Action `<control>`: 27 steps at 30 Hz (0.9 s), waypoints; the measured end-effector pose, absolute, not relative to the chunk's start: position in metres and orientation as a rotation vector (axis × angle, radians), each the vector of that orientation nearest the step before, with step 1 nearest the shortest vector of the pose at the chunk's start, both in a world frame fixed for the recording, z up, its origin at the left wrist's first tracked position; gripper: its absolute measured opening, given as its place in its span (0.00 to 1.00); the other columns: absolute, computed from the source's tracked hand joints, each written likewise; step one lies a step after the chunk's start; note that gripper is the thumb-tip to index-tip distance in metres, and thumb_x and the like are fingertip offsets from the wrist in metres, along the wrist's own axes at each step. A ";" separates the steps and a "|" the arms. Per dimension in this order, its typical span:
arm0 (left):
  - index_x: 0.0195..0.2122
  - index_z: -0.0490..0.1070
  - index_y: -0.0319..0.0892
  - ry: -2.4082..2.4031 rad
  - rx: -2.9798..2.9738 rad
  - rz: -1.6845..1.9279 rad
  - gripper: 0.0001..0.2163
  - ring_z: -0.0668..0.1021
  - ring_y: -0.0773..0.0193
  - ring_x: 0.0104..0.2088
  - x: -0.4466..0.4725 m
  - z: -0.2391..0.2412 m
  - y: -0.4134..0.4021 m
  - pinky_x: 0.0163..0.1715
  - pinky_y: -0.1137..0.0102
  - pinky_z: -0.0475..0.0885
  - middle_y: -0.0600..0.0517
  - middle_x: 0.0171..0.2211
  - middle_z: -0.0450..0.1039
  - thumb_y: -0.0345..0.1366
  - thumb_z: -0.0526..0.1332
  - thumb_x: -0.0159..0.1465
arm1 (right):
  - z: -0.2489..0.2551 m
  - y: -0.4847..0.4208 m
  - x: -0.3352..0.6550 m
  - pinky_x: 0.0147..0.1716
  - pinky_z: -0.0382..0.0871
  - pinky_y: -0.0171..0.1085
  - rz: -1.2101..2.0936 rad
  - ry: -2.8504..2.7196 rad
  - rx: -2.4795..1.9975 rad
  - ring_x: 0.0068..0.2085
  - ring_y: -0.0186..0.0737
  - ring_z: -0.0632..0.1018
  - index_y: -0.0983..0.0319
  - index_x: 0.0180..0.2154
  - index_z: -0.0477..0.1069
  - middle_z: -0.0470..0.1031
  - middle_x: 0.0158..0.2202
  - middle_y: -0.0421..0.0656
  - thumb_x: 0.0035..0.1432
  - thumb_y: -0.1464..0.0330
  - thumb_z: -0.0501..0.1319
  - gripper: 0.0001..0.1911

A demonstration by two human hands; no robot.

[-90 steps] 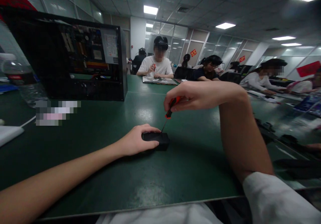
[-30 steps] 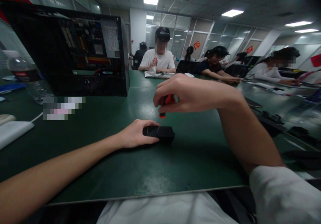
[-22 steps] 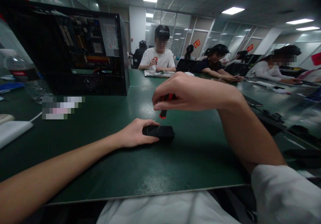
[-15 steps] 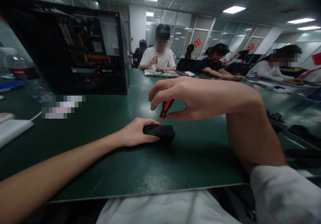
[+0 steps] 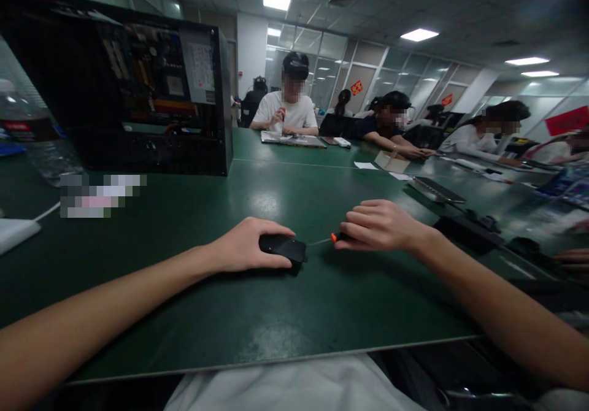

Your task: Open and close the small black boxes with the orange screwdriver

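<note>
At a green table (image 5: 257,331) bearing an open computer case (image 5: 223,101), our left hand (image 5: 251,246) and right hand (image 5: 375,224) grasp, respectively, a black box (image 5: 286,249) on the table and a screwdriver (image 5: 334,238), its tip by the box's end, contact unclear. We judge this step tool work on the box; next likely calls for careful aim.

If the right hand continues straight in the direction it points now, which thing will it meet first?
Most likely the black box under the left hand. The screwdriver in the right hand points at its near end; whether the tip touches is unclear.
</note>
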State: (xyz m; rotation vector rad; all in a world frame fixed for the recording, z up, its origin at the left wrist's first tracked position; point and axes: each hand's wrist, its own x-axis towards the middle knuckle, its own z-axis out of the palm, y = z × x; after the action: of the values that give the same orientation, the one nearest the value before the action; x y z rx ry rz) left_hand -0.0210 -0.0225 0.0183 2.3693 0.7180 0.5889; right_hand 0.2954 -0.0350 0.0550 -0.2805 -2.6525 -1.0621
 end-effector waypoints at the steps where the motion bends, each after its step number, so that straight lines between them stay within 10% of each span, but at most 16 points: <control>1: 0.52 0.79 0.40 0.701 2.376 0.592 0.23 0.82 0.55 0.44 -0.019 0.016 -0.022 0.46 0.67 0.72 0.47 0.46 0.82 0.46 0.72 0.59 | 0.053 -0.030 0.302 0.24 0.55 0.36 -1.052 -2.607 -0.256 0.22 0.31 0.63 0.61 0.28 0.68 0.64 0.21 0.37 0.68 0.59 0.60 0.18; 27: 0.48 0.80 0.40 0.730 2.370 0.609 0.19 0.81 0.56 0.43 -0.019 0.014 -0.022 0.43 0.68 0.70 0.48 0.44 0.82 0.45 0.72 0.59 | 0.034 -0.012 0.319 0.26 0.56 0.33 -0.622 -2.597 -0.492 0.23 0.31 0.66 0.62 0.28 0.70 0.67 0.23 0.39 0.73 0.56 0.50 0.25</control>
State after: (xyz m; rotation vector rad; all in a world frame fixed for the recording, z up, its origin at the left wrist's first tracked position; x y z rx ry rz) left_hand -0.0190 -0.0222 0.0140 2.3701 0.7295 0.6094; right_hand 0.3193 -0.0120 0.0341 -0.4919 -2.5974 -0.6216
